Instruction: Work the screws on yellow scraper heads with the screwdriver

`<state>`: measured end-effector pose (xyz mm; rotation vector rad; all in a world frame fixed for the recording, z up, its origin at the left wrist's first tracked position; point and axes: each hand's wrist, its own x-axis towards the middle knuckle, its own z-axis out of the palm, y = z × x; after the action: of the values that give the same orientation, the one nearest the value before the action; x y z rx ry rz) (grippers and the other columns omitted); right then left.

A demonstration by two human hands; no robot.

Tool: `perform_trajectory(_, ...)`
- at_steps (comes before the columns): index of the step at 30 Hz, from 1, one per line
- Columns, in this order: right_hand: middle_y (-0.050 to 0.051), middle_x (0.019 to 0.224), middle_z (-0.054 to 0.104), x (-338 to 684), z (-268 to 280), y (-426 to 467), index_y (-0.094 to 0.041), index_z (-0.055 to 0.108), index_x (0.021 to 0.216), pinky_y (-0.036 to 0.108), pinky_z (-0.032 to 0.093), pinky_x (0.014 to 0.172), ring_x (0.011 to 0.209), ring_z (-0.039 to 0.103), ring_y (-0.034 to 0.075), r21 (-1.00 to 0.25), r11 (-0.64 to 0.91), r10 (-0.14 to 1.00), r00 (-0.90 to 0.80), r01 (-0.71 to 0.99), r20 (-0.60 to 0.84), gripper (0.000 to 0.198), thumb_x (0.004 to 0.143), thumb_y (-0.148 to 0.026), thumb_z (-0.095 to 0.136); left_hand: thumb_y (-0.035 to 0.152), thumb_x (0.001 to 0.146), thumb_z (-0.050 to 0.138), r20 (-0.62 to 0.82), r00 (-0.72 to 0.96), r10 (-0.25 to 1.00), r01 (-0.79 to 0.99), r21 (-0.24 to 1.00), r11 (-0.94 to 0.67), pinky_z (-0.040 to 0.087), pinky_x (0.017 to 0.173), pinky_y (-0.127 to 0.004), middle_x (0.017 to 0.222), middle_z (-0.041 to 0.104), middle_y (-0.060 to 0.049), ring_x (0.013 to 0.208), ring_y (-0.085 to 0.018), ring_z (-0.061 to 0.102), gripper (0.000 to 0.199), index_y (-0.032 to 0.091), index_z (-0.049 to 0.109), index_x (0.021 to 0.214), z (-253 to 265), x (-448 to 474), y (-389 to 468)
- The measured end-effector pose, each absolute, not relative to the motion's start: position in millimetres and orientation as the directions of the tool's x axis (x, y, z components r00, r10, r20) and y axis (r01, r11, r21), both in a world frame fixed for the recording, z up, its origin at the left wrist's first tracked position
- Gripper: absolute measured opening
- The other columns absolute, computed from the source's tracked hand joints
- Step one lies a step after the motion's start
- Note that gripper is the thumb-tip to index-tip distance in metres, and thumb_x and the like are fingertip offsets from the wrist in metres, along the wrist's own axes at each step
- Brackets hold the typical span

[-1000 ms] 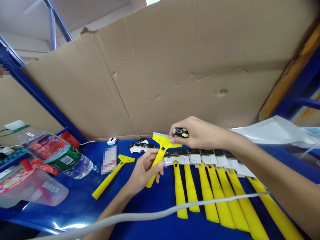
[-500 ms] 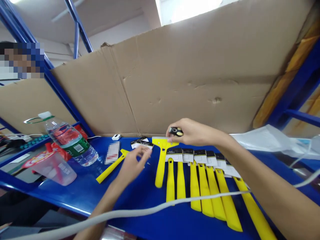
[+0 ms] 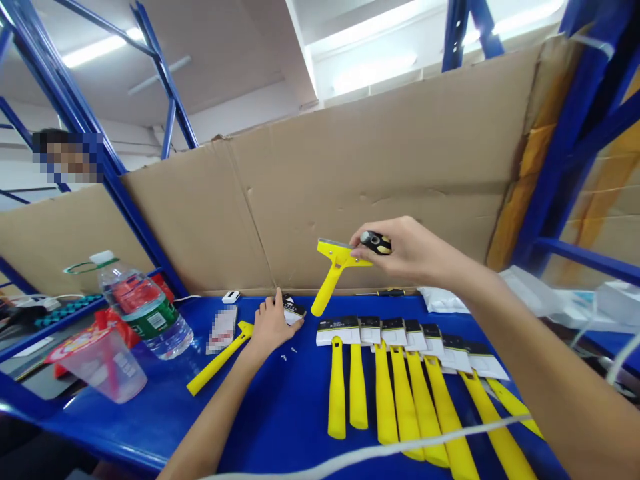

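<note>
My right hand is raised over the back of the blue table and closed on a yellow scraper, at one end of its wide head. Its handle points down and left. Also in this hand is a short tool with a black-and-yellow handle and a silvery end; its exact kind is unclear. My left hand rests at the back of the table, thumb and fingers apart, against black-and-white cardboard sleeves. Another yellow scraper lies left of it.
Several sleeved yellow scrapers lie in a row at right. A water bottle and plastic cup stand left. A white cable crosses the foreground. Cardboard walls the back. A person is beyond it.
My right hand has lifted the scraper off the table. My left hand has moved back onto the cardboard sleeves. The camera view has tilted upward.
</note>
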<state>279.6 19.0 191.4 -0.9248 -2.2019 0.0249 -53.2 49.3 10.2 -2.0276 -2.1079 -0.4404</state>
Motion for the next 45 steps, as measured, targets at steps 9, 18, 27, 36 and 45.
perform_trajectory(9, 0.005, 0.085, 0.077, 267.2, 175.3, 41.3, -0.020, 0.078, 0.098, 0.034, 0.040, 0.066, 0.071, 0.060, 0.018, -0.496, 0.647, 0.692, -0.172, 0.580, 0.701, 0.021, 0.096, -0.038, 0.068, 0.041, 0.090, 0.078, 0.873, 0.163, 0.459, 0.832, 0.129, -0.540, 0.042, 0.121, -0.059, 0.164, 0.038, -0.023, 0.154, -0.039, 0.040, 0.096, 0.023, 0.024, 0.168, 32.0, -59.4, 30.8)
perform_trajectory(18, 0.005, 0.084, 0.075, 256.5, 168.6, 44.8, -0.019, 0.079, 0.096, 0.033, 0.041, 0.058, 0.063, 0.054, 0.015, -0.664, 0.599, 0.792, -0.208, 0.447, 0.574, 0.032, 0.091, -0.049, 0.074, 0.038, 0.078, 0.090, 0.946, 0.236, 0.221, 0.800, -0.061, -0.596, 0.042, 0.119, -0.065, 0.164, 0.038, -0.025, 0.152, -0.044, 0.041, 0.116, 0.025, 0.021, 0.170, 41.8, -53.5, 17.7)
perform_trajectory(27, 0.001, 0.068, 0.065, 245.6, 151.9, 52.1, -0.019, 0.076, 0.100, 0.028, 0.035, 0.043, 0.044, 0.047, 0.011, -0.770, 0.477, 0.876, -0.304, 0.424, 0.375, 0.033, 0.091, -0.050, 0.073, 0.036, 0.076, 0.092, 0.939, 0.285, 0.192, 0.744, -0.090, -0.662, 0.046, 0.116, -0.064, 0.162, 0.040, -0.025, 0.147, -0.043, 0.047, 0.111, 0.025, 0.029, 0.167, 43.8, -42.4, 10.7)
perform_trajectory(36, 0.004, 0.081, 0.074, 228.8, 154.4, 39.7, -0.019, 0.077, 0.090, 0.030, 0.046, 0.064, 0.069, 0.059, 0.016, -0.651, 0.603, 0.788, -0.475, 0.462, 0.392, 0.022, 0.088, -0.040, 0.074, 0.032, 0.081, 0.091, 0.925, 0.302, 0.231, 0.736, -0.072, -0.674, 0.050, 0.115, -0.060, 0.159, 0.043, -0.028, 0.147, -0.041, 0.048, 0.105, 0.017, 0.032, 0.167, 48.7, -28.7, -0.4)
perform_trajectory(45, -0.002, 0.074, 0.066, 213.7, 147.4, 25.8, -0.019, 0.068, 0.082, 0.027, 0.041, 0.061, 0.067, 0.052, 0.013, -0.652, 0.661, 0.684, -0.655, 0.371, 0.321, 0.005, 0.086, -0.020, 0.065, 0.031, 0.085, 0.089, 0.929, 0.272, 0.251, 0.716, -0.021, -0.698, 0.049, 0.118, -0.058, 0.159, 0.045, -0.027, 0.148, -0.039, 0.049, 0.099, 0.018, 0.035, 0.166, 50.7, -0.6, -18.3)
